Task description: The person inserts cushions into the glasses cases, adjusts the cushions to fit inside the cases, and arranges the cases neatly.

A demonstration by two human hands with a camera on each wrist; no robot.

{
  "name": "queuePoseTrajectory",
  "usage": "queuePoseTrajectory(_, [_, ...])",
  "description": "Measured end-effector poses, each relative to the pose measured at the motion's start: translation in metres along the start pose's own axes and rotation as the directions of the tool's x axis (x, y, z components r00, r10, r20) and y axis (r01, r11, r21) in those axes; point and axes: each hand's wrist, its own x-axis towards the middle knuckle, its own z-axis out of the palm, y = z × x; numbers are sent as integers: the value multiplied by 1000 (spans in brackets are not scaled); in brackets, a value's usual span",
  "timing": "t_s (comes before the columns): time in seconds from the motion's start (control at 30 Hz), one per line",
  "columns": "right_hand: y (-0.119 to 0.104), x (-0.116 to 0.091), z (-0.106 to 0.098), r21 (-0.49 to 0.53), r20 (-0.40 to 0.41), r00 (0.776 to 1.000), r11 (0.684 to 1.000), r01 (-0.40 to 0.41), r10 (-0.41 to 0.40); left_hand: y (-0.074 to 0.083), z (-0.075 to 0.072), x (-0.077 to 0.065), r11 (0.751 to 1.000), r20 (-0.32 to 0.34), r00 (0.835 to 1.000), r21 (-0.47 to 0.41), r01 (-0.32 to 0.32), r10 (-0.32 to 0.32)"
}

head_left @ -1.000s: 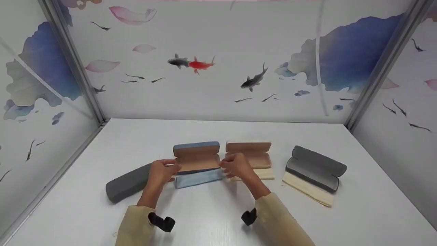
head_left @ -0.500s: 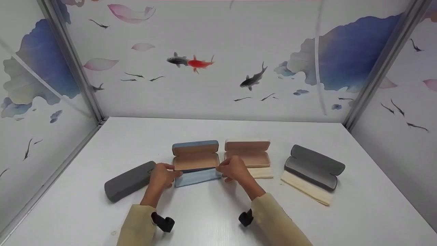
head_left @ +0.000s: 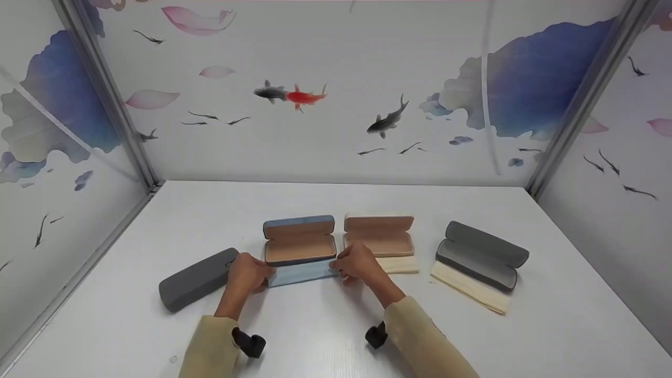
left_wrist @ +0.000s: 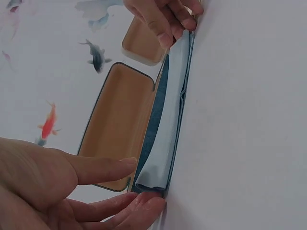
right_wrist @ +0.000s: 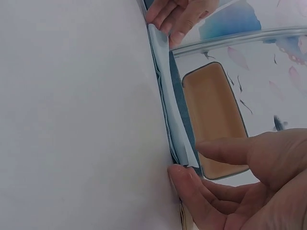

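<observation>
A folded light blue cloth (head_left: 302,273) lies on the white table in front of an open glasses case (head_left: 299,251) with a blue outside and tan lining. My left hand (head_left: 247,272) is at the cloth's left end; in the left wrist view its fingertips (left_wrist: 148,203) are right at that end, the thumb held apart over the case's edge. At the other end is my right hand (head_left: 358,261). The right wrist view shows its fingertips (right_wrist: 181,171) against the cloth's end, with a gap between them and the thumb.
A closed grey glasses case (head_left: 197,281) lies beside my left hand. To the right stand an open tan-lined case (head_left: 386,244) with a cream cloth (head_left: 401,265) before it, and an open grey case (head_left: 480,257) with another cream cloth (head_left: 470,289). Patterned walls enclose the table.
Both hands have come down and nearer from beside the blue case to the two ends of the light blue cloth. The cases and cloths have stayed in place.
</observation>
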Motion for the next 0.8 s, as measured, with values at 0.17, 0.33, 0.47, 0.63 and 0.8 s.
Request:
queuePoseTrajectory(0.17, [1,0,1,-12,1,1000,1000,9,-9,-3,2,1,1000,24,1000,-13,18,-18])
queuePoseTrajectory(0.33, [1,0,1,-3,6,999,999,36,-36,-3,1,1,1000,24,999,-8,23,-23])
queuePoseTrajectory(0.47, [1,1,2,-3,17,998,999,54,-54,-1,0,0,1000,18,1000,6,11,-11])
queuePoseTrajectory(0.63, [1,1,1,6,23,998,998,60,-60,2,-4,0,1000,30,1000,-17,-10,11])
queuePoseTrajectory(0.8, [0,0,0,24,17,999,999,41,-41,2,-5,3,996,12,999,-79,-40,41])
